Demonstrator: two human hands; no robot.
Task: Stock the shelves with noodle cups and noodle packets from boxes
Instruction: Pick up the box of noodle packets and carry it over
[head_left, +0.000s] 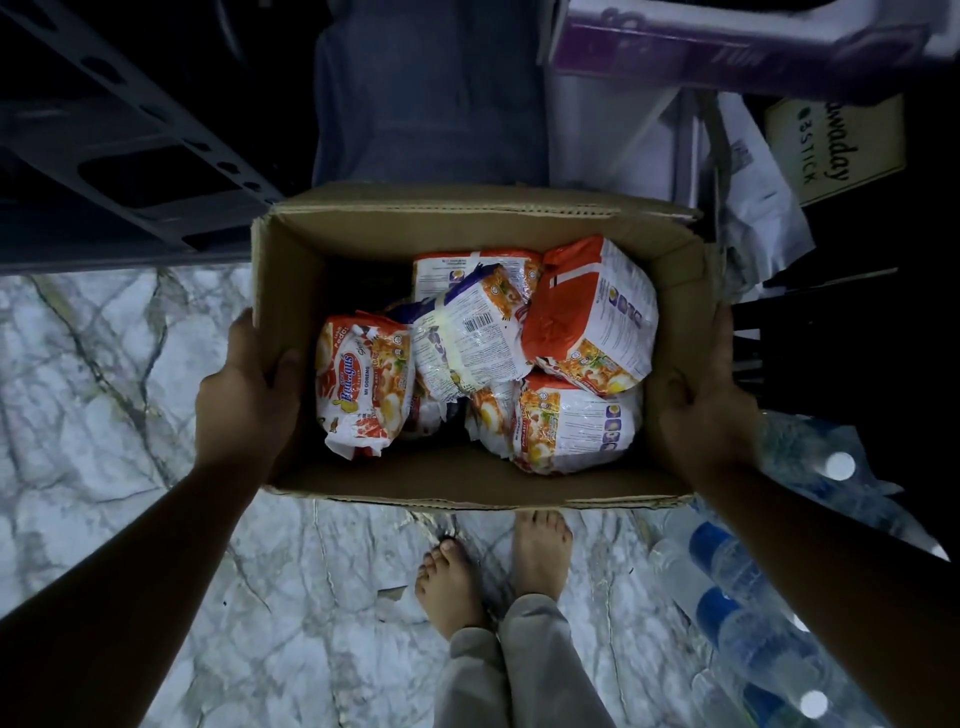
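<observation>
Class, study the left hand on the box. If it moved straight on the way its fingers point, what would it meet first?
The left hand points along the left wall of the brown cardboard box, so it would probably meet the grey perforated metal shelf frame beyond; depth is unclear.

Dim light. Floor (130, 415) is pale marble with dark veins. A grey metal shelf frame (130, 130) with slotted holes stands far left. Wrapped water bottles (753, 597) with blue labels lie on the floor at right. Purple carton (727, 47) and loose papers (753, 208) far right.
</observation>
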